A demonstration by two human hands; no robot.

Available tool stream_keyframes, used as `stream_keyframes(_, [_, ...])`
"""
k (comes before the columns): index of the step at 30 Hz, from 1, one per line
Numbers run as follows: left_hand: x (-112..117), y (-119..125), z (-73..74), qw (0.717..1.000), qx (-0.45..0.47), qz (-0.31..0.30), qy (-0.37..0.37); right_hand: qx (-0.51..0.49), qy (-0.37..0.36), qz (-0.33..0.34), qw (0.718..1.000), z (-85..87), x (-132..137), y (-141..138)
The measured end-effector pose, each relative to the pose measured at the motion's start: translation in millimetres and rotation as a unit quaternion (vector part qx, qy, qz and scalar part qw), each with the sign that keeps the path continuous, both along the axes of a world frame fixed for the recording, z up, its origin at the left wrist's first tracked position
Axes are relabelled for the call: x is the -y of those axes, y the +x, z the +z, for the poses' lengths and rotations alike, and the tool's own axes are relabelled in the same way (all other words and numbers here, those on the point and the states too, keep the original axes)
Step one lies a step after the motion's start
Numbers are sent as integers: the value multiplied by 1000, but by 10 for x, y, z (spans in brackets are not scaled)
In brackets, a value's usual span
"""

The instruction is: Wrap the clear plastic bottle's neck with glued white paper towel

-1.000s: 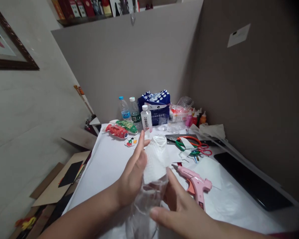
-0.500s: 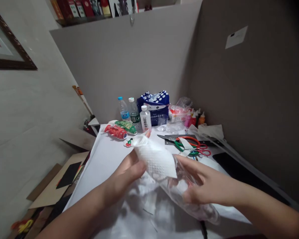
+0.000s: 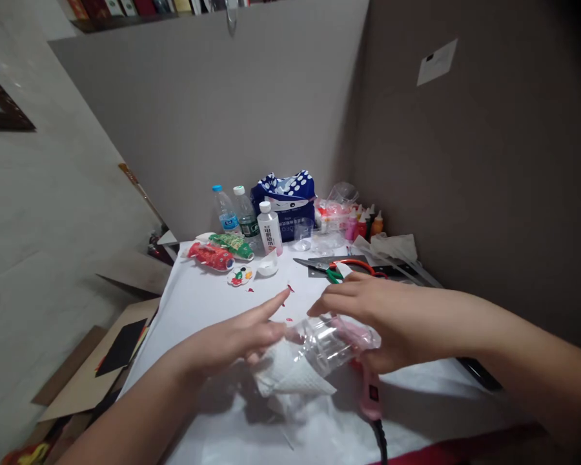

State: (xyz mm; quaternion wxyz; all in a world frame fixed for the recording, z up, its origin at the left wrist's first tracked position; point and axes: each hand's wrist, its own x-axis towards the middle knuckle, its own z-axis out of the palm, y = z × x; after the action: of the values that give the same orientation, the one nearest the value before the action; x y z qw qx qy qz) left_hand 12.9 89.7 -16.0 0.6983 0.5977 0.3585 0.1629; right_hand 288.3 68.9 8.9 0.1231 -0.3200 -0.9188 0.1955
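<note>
White tissue [image 3: 293,374] over end of clear plastic bottle [image 3: 326,345] — rest bare. Right hand [image 3: 372,307] clamped on bottle; left hand [image 3: 237,339] at tissue — grip unclear.

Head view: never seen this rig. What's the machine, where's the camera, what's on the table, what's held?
There's no machine: these are a person's two bare hands. The camera is worn on their head, looking forward and down. The right hand holds a clear bottle; the left hand is at its other end, by a white tissue, its exact grip unclear. On the white-covered table lie a pink glue gun, scissors, a red fish and a green fish. Farther back stand three capped bottles and a blue bag.
</note>
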Motion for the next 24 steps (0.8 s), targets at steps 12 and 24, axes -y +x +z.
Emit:
stream_keyframes(12, [-182, 24, 47, 996, -43, 71, 35, -138, 325, -3, 936, 90, -249, -167])
stream_keyframes(24, [-272, -30, 110, 978, 103, 160, -84, 214, 23, -376, 901, -739, -692, 694])
